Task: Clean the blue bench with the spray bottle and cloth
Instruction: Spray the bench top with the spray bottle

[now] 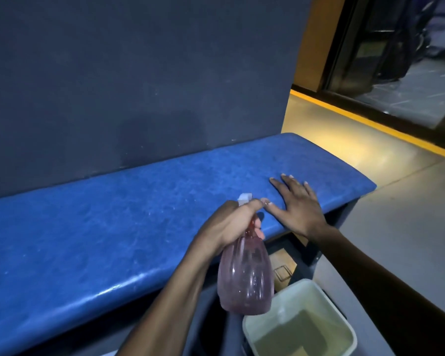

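Note:
The blue bench (113, 222) runs across the view from lower left to its rounded right end. My left hand (231, 222) grips the neck of a clear pinkish spray bottle (246, 278), whose white nozzle points out over the seat. The bottle's body hangs off the bench's front edge. My right hand (297, 204) rests flat on the seat near the right end, fingers spread and straight. No cloth is in view.
A dark wall (139, 73) rises behind the bench. A pale square bin (339, 304) stands on the floor below the bottle. To the right lie grey floor, a yellow strip (370, 124) and a glass door.

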Demonstrator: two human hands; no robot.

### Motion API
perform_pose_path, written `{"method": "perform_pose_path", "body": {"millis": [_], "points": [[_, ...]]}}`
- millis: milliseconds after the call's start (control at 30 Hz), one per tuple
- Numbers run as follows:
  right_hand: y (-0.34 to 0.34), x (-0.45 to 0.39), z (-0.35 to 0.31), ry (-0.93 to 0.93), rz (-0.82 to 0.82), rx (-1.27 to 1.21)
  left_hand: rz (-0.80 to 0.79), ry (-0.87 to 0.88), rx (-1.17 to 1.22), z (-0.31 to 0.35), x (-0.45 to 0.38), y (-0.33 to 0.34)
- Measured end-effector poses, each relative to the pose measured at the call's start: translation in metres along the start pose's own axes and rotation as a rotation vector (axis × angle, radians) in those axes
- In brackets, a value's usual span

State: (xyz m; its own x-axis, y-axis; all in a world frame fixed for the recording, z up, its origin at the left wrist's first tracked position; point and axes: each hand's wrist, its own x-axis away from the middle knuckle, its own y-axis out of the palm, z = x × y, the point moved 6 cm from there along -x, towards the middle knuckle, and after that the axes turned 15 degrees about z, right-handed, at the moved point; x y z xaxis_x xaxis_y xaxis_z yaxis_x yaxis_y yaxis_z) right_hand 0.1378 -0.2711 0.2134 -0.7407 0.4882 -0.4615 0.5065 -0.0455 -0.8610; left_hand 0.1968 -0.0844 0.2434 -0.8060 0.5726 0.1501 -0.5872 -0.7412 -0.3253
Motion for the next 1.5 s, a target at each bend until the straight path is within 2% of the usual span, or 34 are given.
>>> {"method": "perform_pose_path", "body": {"millis": [100, 167, 333, 667, 800, 1000, 1133, 1200, 1333, 1400, 1500], "points": [[0.004, 0.001, 0.001, 0.011, 0.02, 0.001, 0.049, 0.034, 0.024, -0.003, -0.006, -0.016], [0.007, 0.0, 0.002, 0.016, 0.029, 0.005, 0.023, 0.012, 0.048, -0.003, -0.008, -0.023], [0.007, 0.0, 0.002, 0.01, 0.037, 0.013, -0.008, 0.036, -0.101, 0.005, -0.001, -0.011], [0.006, 0.0, 0.001, 0.007, 0.05, -0.003, 0.123, 0.09, -0.23, -0.01, 0.004, -0.019], [0.006, 0.001, 0.0, 0.007, 0.054, -0.003, 0.122, 0.089, -0.165, -0.007, 0.004, -0.022], [0.005, 0.001, 0.0, 0.007, 0.052, 0.001, 0.103, 0.129, -0.206, -0.001, 0.017, -0.016], [0.005, 0.001, 0.0, 0.008, 0.05, 0.001, 0.157, 0.234, -0.336, -0.007, 0.041, -0.015], [0.006, 0.002, -0.001, 0.007, 0.04, -0.001, 0.221, 0.307, -0.361, -0.021, 0.059, -0.014], [0.007, 0.001, -0.001, 0.015, 0.023, 0.008, 0.412, 0.43, -0.254, -0.085, 0.091, -0.015], [0.006, 0.001, -0.001, 0.019, 0.01, 0.005, 0.481, 0.425, -0.274, -0.128, 0.1, -0.015], [0.002, 0.002, -0.003, 0.008, -0.027, 0.01, 0.486, 0.338, -0.154, -0.193, 0.104, -0.007]]}}
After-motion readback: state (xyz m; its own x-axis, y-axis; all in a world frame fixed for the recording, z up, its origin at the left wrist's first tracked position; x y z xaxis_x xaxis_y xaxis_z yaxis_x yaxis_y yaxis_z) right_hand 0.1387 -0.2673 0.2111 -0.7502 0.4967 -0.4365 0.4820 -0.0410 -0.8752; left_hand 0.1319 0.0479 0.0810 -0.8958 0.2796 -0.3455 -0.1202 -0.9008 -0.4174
